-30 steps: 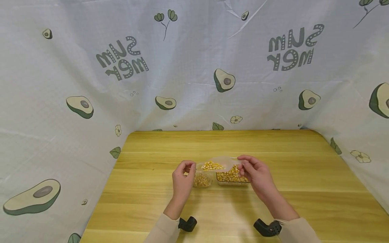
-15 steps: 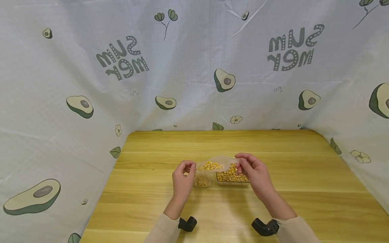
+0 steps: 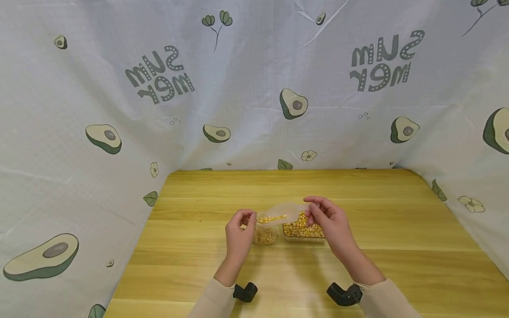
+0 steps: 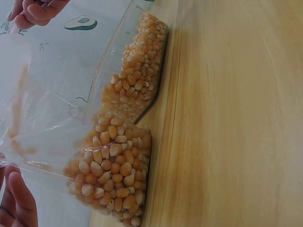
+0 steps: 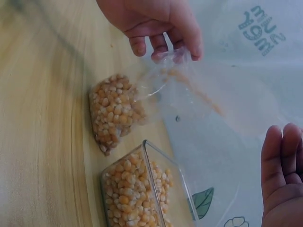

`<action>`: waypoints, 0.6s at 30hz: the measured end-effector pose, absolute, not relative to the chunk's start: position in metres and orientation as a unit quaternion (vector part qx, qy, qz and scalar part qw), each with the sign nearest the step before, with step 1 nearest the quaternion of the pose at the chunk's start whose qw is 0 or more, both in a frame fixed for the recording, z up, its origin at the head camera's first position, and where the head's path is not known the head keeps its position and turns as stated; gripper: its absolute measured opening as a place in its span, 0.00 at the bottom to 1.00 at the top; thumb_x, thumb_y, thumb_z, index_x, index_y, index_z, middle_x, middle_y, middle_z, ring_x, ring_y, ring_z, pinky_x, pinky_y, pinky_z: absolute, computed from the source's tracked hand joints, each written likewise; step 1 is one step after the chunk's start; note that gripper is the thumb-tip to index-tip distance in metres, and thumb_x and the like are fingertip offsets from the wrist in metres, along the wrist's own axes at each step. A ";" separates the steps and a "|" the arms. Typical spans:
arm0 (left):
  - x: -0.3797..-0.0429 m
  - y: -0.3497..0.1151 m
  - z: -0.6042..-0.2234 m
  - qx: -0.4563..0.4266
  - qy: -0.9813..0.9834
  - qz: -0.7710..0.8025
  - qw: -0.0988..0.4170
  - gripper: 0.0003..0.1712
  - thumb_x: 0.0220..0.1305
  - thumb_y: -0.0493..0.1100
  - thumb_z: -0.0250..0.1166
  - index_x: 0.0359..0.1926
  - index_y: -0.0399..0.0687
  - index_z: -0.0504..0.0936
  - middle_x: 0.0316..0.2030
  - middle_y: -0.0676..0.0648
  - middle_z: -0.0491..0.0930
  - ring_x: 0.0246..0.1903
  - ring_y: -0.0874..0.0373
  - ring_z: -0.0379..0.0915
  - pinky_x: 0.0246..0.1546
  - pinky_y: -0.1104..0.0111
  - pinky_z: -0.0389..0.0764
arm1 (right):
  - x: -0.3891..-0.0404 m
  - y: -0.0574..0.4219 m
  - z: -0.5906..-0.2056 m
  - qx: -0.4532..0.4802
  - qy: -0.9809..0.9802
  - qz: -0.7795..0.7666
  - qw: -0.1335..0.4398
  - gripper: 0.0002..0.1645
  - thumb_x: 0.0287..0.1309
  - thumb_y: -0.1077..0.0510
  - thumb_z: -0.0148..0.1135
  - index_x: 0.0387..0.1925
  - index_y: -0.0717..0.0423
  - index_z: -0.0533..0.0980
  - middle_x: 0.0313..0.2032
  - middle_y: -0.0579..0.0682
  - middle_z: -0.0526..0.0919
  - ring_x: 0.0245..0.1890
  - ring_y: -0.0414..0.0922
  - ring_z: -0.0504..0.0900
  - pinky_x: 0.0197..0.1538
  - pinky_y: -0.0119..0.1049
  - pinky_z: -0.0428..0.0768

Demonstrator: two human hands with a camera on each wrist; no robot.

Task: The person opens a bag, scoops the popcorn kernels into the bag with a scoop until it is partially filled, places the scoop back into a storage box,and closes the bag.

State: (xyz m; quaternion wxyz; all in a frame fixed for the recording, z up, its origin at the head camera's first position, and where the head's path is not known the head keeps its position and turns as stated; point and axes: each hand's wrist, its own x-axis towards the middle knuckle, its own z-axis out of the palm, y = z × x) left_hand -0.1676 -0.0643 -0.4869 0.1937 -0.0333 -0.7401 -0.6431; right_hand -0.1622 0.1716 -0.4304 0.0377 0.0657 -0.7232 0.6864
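Note:
My left hand (image 3: 238, 230) pinches the upper edge of a clear plastic bag (image 4: 45, 111), whose lower part is full of corn kernels (image 4: 111, 165) and stands on the table. A translucent whitish scoop (image 3: 292, 212) is tilted over the bag's mouth. Its handle end is between the thumb and fingers of my right hand (image 3: 333, 223). A thin line of kernels (image 3: 274, 218) lies along the scoop towards the bag. Beside the bag, partly under the scoop and right hand, stands a clear rectangular container (image 5: 149, 165) with many kernels in it.
The bag and container stand on a wooden table (image 3: 207, 247). Behind it and along both sides hangs a pale curtain (image 3: 254, 79) printed with avocados. Black mounts (image 3: 245, 292) sit at both wrists.
My right hand has moved up and left, tipping the scoop further towards the bag. Fewer kernels lie in the scoop now. The left hand has stayed at the bag's edge.

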 end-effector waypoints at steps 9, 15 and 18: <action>-0.167 -0.063 -0.488 -0.022 -0.741 -0.645 0.187 0.03 0.67 0.37 0.65 0.37 0.44 0.85 0.30 0.44 0.83 0.25 0.66 0.74 0.17 0.76 0.71 | -0.163 0.171 -0.430 0.060 -0.686 0.725 0.013 0.18 0.72 0.54 0.56 0.56 0.59 0.74 0.32 0.45 0.79 0.26 0.38 0.76 0.35 0.31 0.84; -0.166 -0.062 -0.486 -0.013 -0.744 -0.641 0.188 0.03 0.67 0.38 0.66 0.37 0.46 0.86 0.29 0.45 0.83 0.26 0.65 0.74 0.19 0.77 0.71 | -0.163 0.172 -0.432 0.057 -0.709 0.703 0.016 0.17 0.72 0.54 0.56 0.54 0.62 0.75 0.32 0.45 0.80 0.25 0.38 0.77 0.35 0.32 0.85; -0.167 -0.062 -0.486 -0.008 -0.747 -0.637 0.189 0.03 0.67 0.38 0.66 0.37 0.46 0.86 0.29 0.45 0.83 0.26 0.64 0.73 0.19 0.77 0.70 | -0.163 0.172 -0.433 0.059 -0.731 0.680 0.024 0.18 0.72 0.55 0.56 0.53 0.65 0.75 0.31 0.44 0.83 0.25 0.38 0.79 0.36 0.32 0.85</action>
